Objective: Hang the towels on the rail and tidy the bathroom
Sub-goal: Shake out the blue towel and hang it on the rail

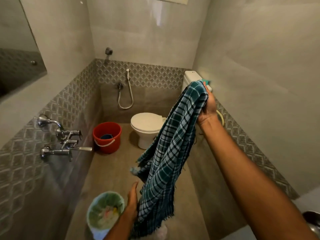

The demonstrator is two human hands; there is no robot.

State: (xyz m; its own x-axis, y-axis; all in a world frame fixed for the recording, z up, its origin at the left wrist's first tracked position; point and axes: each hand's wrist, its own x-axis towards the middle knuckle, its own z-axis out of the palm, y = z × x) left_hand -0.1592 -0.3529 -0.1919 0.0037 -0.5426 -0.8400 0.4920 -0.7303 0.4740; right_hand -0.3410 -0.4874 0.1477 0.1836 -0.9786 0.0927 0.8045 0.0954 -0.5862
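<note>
Hanging from the right hand (208, 108), the teal checked towel (169, 153) falls long and bunched. Its long axis slopes from the raised grip at far right, in front of the toilet cistern (190, 77), down toward the near left. The right hand's fingers are curled round the gathered top end, clamping it. The left hand (132, 200) is low and near, just beside the towel's lower left edge, fingers straight and holding nothing; whether they touch the cloth cannot be told. The free lower end lies just right of those fingers, so the left hand is better placed to catch and spread it. No rail is in view. A lined waste bin (105, 212) stands near left, and a red bucket (107, 137) sits farther off.
</note>
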